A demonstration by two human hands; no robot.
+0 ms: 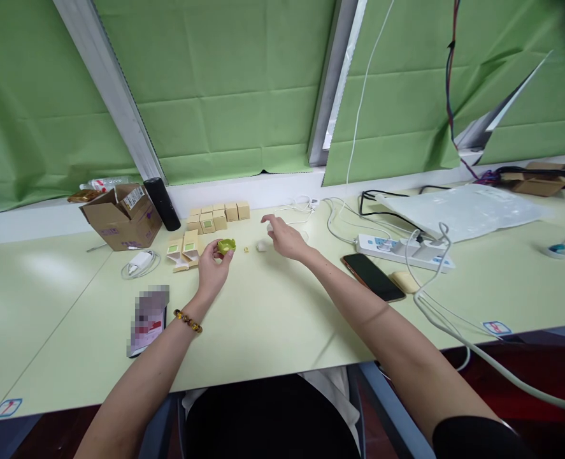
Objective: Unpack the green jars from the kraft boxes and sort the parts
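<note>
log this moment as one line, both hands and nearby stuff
left hand: holds green piece | right hand: near small white piece, hold unclear | small boxes: beyond left hand | dark phone: near power strip

The left grip [213,271] and the right grip [286,239] are bare hands, and both forearms are bare too. A bracelet [188,321] circles the left wrist, a single row of round beads in amber yellow and dark brown, strung close together. A plain black sleeve [473,438] shows on the right arm, its hem gently curved. Black clothing [272,417] covers the lap; the white cloth [334,390] beside it, mostly hidden, may be worn as well.
</note>
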